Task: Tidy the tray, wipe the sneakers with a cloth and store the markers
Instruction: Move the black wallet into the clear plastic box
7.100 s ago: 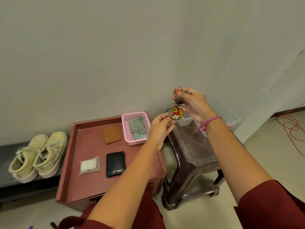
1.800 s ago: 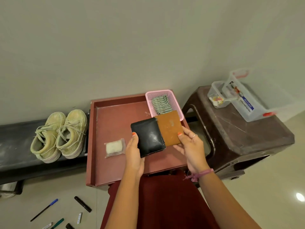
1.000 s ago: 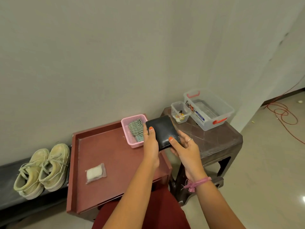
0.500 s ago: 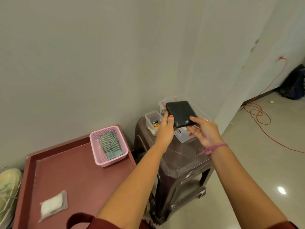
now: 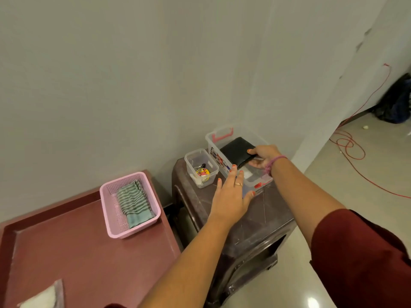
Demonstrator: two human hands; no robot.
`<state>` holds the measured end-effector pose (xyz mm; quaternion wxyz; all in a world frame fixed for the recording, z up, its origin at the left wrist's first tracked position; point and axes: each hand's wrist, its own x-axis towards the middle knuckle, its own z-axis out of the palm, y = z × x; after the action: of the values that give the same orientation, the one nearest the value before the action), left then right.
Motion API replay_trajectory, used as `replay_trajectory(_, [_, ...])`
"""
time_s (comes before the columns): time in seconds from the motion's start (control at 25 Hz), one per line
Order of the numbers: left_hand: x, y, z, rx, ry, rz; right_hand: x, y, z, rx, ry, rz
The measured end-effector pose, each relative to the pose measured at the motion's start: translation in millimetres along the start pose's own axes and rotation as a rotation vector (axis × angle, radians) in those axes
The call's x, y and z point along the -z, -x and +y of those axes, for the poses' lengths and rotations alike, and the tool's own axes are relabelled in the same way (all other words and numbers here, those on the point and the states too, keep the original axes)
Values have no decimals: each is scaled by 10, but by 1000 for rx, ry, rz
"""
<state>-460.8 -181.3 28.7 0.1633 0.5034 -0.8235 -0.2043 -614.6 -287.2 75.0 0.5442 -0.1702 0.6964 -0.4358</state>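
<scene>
My right hand (image 5: 263, 156) grips a black wallet (image 5: 236, 151) and holds it inside the clear storage bin with red latches (image 5: 219, 135) on the dark brown stool (image 5: 255, 221). My left hand (image 5: 231, 194) hovers open, fingers spread, just in front of that bin, touching or nearly touching its near wall. A small clear box (image 5: 201, 166) beside the bin holds a keychain (image 5: 202, 172). On the red tray (image 5: 73, 252) stands a pink basket (image 5: 106, 210) with a folded green striped cloth (image 5: 134, 201). The brown wallet is hidden.
A small clear packet with something white (image 5: 42, 298) lies at the tray's near left corner. A red cable (image 5: 353, 150) trails over the pale floor at right, and a dark bag (image 5: 398, 101) sits by the far wall. The wall runs close behind tray and stool.
Both hands carried the black wallet from above the tray to the bin on the stool. My left hand has let go and now hangs open; the right lowers the wallet into the bin.
</scene>
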Motion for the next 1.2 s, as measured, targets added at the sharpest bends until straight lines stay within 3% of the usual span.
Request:
replay_trajectory(0.12, [-45, -1, -24, 8, 83, 86, -129, -260, 105, -79, -13, -29])
replay_trajectory(0.32, [-77, -17, -76, -36, 92, 96, -139, -422, 192, -18, 174, 81])
replay_trajectory(0.44, [-69, -25, -97, -46, 85, 73, -178, -281, 213, 90, 316, 85])
replay_trajectory(0.52, [-58, -18, -109, -47, 58, 45, -229, -288, 216, 122, 406, 189])
replay_trajectory(0.76, [65, 25, -175, -76, -36, -117, -303, 7, 68, 252, 380, 231])
replay_trajectory(0.96, [417, 580, -318, 9, 146, 36, -413, 769, 118, 513, 152, 88])
replay_trajectory(1.2, [632, 1792, -925, 215, 369, 255, -884, 1662, 723, 486, -16, -174])
